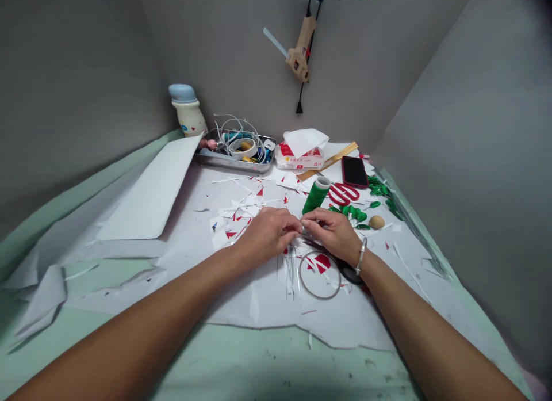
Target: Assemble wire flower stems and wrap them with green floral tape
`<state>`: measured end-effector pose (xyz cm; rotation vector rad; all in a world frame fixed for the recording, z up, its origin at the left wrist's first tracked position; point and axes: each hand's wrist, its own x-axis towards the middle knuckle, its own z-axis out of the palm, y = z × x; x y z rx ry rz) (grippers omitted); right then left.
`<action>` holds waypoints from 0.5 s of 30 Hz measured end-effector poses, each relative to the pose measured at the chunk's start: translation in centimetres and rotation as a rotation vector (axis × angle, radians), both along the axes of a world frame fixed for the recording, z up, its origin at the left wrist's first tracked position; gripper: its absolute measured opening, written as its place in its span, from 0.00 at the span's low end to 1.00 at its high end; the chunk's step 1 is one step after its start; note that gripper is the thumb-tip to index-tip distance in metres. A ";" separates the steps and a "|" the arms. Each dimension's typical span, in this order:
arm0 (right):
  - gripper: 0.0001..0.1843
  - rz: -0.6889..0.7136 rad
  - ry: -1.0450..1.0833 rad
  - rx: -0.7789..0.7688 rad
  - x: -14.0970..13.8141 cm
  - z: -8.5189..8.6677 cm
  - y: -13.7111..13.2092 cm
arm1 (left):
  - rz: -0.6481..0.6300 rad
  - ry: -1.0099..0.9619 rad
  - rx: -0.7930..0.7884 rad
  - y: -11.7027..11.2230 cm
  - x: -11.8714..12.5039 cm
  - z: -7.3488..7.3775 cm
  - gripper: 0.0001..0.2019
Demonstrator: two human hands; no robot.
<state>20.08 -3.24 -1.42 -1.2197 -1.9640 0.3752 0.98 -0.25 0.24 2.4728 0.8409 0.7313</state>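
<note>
Grey walls box in my desk (241, 361), its pale green top mostly under a torn white sheet (276, 309) littered with white and red scraps (241, 214). My left hand (269, 234) and right hand (331, 235) are together, fingertips meeting to pinch a thin sliver (305, 232), too small to tell what it is. Below them lie a wire ring (319, 275) and a loose bunch of thin strips (291, 271), and a dark object (351, 272) sits mostly hidden under my right wrist. The pinch looks like the weak point: a slip could drop the sliver among scraps much like it. My bracelet (361, 256) could also snag the ring or drag the strips. Just beyond my hands lies a green spool (315, 195), with red scissors (342, 194), green leaves (353, 213) and a wooden bead (376, 221) to the right; a careless reach could send the bead rolling. Farther off are a phone (354, 171), a tissue pack (299, 157) and a metal tray (235, 159) of cables, with a bottle (187, 110) far left and a glue gun (301, 49) hanging on the wall.
</note>
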 end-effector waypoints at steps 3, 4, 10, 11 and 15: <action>0.09 0.034 -0.009 -0.041 0.1 -0.3 0.1 | 0.041 -0.083 -0.078 0.1 -0.1 0.4 0.07; 0.09 0.049 -0.037 -0.028 0.0 -0.3 0.1 | 0.066 -0.104 -0.091 0.1 -0.1 0.5 0.07; 0.07 0.104 -0.212 0.130 -0.7 0.3 -0.9 | 0.168 -0.081 -0.038 0.4 -0.2 -0.1 0.06; 0.07 0.099 -0.210 0.155 -0.8 0.4 -1.0 | 0.154 -0.056 -0.031 0.4 -0.2 -0.2 0.07; 0.08 0.035 -0.134 0.173 -0.6 0.6 -0.8 | 0.063 0.008 -0.020 0.1 -0.1 -0.4 0.08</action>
